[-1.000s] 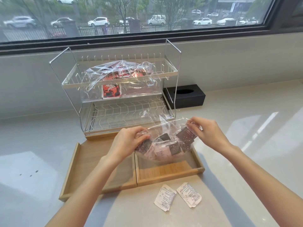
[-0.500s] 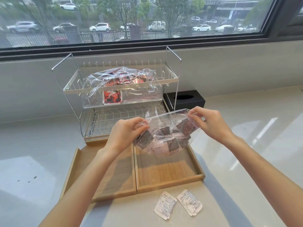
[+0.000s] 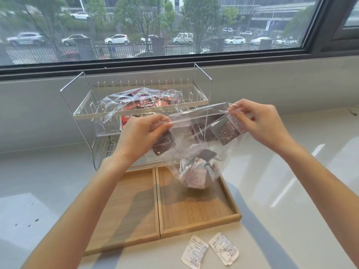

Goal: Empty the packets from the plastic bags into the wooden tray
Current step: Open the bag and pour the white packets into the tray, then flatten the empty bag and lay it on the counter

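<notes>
Clear film, thin and floppy: the bag (image 3: 196,144) hangs at centre frame above the right half of the tray (image 3: 232,218), its belly sagging with dark and pale packets (image 3: 196,171). I judge it light, slippery and easy to crumple, with the load free to slide wherever the film tilts. My left hand (image 3: 139,138) pinches the bag's top edge on the left, fingers closed on film and on a dark packet behind it; my right hand (image 3: 260,123) pinches the opposite corner the same way. Best hold is on the corners, I think, then the bottom seam for tipping. Behind, a second bag (image 3: 136,103) sits on the rack (image 3: 202,98). Two loose packets (image 3: 209,249) lie on the counter (image 3: 291,191) at lower centre.
</notes>
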Available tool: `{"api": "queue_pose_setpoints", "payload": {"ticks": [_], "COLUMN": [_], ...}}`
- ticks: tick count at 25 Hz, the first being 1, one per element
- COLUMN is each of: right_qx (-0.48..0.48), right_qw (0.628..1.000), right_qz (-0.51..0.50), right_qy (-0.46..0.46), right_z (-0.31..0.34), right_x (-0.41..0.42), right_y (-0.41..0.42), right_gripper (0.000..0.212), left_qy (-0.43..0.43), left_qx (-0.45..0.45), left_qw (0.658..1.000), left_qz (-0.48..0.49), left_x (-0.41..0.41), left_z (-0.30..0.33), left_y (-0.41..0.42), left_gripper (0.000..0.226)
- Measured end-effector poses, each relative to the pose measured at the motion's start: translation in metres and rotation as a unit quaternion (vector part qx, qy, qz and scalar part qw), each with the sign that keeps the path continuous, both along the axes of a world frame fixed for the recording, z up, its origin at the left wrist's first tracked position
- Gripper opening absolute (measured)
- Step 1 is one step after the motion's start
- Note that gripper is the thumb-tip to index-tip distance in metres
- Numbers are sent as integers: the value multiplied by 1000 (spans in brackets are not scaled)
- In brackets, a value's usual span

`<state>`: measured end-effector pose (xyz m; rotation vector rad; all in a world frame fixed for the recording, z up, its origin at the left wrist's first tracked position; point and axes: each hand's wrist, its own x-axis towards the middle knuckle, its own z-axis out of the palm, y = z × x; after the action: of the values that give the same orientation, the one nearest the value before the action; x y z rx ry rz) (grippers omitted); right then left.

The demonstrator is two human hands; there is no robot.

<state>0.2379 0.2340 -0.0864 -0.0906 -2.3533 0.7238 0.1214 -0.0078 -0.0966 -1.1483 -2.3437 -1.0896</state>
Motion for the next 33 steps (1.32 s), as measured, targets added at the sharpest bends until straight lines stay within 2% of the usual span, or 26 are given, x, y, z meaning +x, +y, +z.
{"api": "queue_pose_setpoints", "payload": {"ticks": [3,8,12,14,16,20,25,29,33], "right_qx": [25,40,-11,-45,-56,-47,-50,-38,-3], "right_qw": [1000,999,998,997,995,996,998,996,999], "right_qz": [7,16,27,17,19,9,23,63,43], "right_qy": [15,-32,-57,-61,-80,-69,-42,-40,-10], "right_z": [17,12,13,19,23,35,53,62,59], "right_x": [-1,-5,-5,-6,-8,-12,-16,-16,-21], "right_y": [-1,-2,3,10,13,16,21,22,24], "right_gripper": [17,20,16,13,12,17,18,26,30], "left_qy": [5,-13,-105,-122,-102,-20,66,87,133], "left_qx": [25,12,-30,-37,-49,-52,11,44,29], "left_qw": [1000,1000,994,990,991,997,998,995,990], "left_qz": [1,-2,-32,-65,-78,-53,-17,-35,-41], "left_x": [-2,0,-6,-13,-19,-28,-33,-37,-43], "left_z": [16,8,13,19,24,31,45,54,58], "left_y": [-4,-10,-18,-23,-27,-29,-28,-29,-29], "left_gripper": [24,23,31,29,29,52,76,61,50]}}
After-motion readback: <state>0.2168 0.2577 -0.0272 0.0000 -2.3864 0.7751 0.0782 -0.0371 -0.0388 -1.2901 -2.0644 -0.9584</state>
